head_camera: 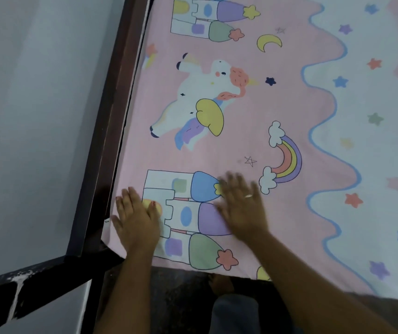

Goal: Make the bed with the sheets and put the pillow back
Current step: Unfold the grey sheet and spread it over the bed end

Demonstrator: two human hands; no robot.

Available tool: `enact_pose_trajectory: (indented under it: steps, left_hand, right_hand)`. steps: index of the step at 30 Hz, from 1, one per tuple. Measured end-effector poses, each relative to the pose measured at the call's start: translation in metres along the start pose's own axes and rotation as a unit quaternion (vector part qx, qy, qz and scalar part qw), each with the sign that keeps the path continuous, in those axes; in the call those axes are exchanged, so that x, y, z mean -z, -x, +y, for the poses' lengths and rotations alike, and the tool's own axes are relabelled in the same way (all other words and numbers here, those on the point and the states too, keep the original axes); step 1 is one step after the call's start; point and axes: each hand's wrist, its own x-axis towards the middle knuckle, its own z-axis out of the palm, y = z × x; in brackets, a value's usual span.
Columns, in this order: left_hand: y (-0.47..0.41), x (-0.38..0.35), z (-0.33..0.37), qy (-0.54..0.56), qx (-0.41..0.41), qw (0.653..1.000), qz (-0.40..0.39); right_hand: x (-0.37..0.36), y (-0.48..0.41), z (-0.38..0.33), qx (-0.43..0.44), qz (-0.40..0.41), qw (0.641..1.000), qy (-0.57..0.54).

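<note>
Black-brown bed frame point(111, 116) runs down the left side. Next to it the left hand point(136, 220) lies flat, fingers straight, holding nothing. The right hand point(241, 206), a bit blurry, lies flat too. Both press on the pink sheet point(253, 104), spread over the bed. This looks like the smoothing step. Next, push any wrinkles out toward the edges. No pillow shows.
</note>
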Motion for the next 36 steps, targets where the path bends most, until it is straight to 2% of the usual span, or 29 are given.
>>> enact_pose_trajectory:
  steps: [3, 6, 8, 9, 11, 14, 17, 20, 22, 25, 29, 36]
  left_hand:
    - [0.009, 0.004, 0.024, 0.005, 0.058, 0.998, -0.006]
    - [0.023, 0.014, 0.039, -0.035, 0.044, 0.998, -0.004]
    - [0.039, 0.026, 0.044, -0.054, 0.033, 0.998, -0.001]
    - [0.047, 0.034, 0.047, -0.052, 0.035, 0.998, -0.005]
    - [0.064, 0.052, 0.053, -0.036, 0.049, 0.998, -0.016]
    - [0.093, 0.079, 0.072, -0.035, 0.032, 0.999, -0.015]
    - [0.121, 0.112, 0.101, -0.068, -0.006, 0.998, 0.01]
    - [0.145, 0.159, 0.133, -0.043, -0.011, 0.998, 0.053]
    - [0.159, 0.191, 0.155, -0.031, -0.02, 0.995, 0.093]
    - [0.189, 0.237, 0.18, -0.007, -0.022, 0.988, 0.15]
    - [0.226, 0.281, 0.196, 0.012, -0.017, 0.98, 0.2]
    - [0.282, 0.322, 0.16, 0.055, 0.054, 0.96, 0.27]
  right_hand:
    - [-0.007, 0.014, -0.052, 0.104, -0.029, 0.993, -0.037]
    - [-0.007, 0.036, -0.085, 0.256, -0.118, 0.958, -0.06]
    - [-0.002, 0.051, -0.092, 0.304, -0.169, 0.936, -0.054]
    - [0.005, 0.057, -0.091, 0.303, -0.187, 0.932, -0.075]
    - [0.033, 0.062, -0.076, 0.302, -0.168, 0.936, -0.064]
    - [0.095, 0.059, -0.027, 0.287, -0.131, 0.949, 0.027]
    - [0.153, 0.048, 0.032, 0.265, -0.07, 0.958, 0.083]
    - [0.231, 0.048, 0.065, 0.256, -0.025, 0.953, 0.157]
    - [0.275, 0.046, 0.079, 0.224, 0.005, 0.963, 0.15]
    - [0.336, 0.059, 0.08, 0.212, 0.058, 0.967, 0.132]
    - [0.386, 0.077, 0.062, 0.223, 0.085, 0.966, 0.102]
    - [0.429, 0.112, 0.001, 0.312, 0.106, 0.937, 0.114]
